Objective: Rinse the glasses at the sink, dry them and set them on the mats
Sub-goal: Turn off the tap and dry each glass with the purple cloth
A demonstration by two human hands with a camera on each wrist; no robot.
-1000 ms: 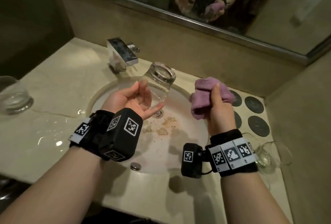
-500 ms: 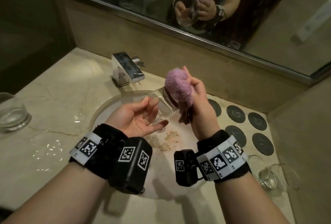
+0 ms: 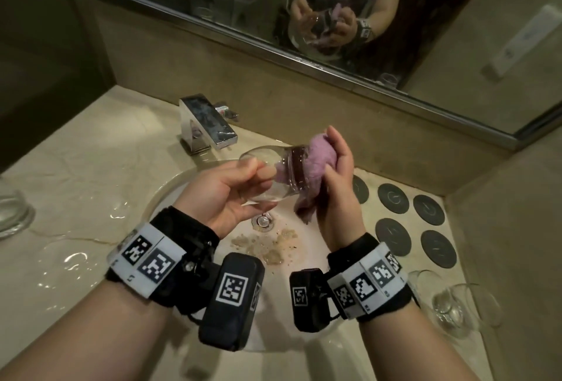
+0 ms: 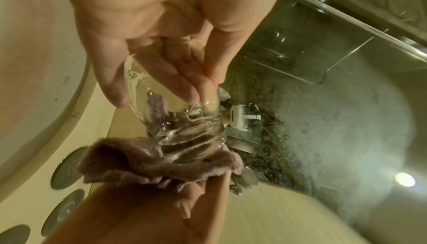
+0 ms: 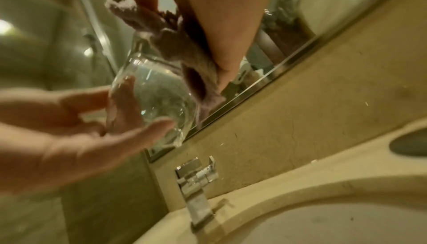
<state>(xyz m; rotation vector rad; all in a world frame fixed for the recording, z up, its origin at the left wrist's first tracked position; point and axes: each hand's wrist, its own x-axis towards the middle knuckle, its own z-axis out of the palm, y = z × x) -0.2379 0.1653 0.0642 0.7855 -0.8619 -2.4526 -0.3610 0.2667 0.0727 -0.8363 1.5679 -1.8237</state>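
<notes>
Marble counter [image 3: 79, 173] runs wet around a round sink [image 3: 170, 189], with a mirror [image 3: 213, 0] on the wall behind it. Far left of the sink stands one glass [image 3: 12, 213], waiting. Behind the sink's left rim sits the tap [image 3: 209, 125].

Over the sink, the left hand [image 3: 225, 195] cradles the bowl of a stemless glass [image 3: 273, 173] on its side, thumb and fingertips curled round it, mouth toward the right. The right hand [image 3: 337, 183] grips a pink cloth [image 3: 316, 161] and pushes it into that mouth. Right of the sink lie dark round mats [image 3: 392, 198], all bare, and nearer the front corner two more glasses [image 3: 450, 307].

My worry is the hold: wet glass kept mostly on fingertips, while the cloth pushes from the other end. A hard twist could slip it down into the sink, and a tight wad could strain the rim. Grit around the drain [image 3: 263, 221] would dirty anything dropped there.

Only the left wrist view shows the cloth [image 4: 159, 105] reaching inside the glass [image 4: 175, 112]. The right wrist view shows the left fingers [image 5: 122, 101] spread behind the bowl. Neither shows the waiting glasses; the head view does.
</notes>
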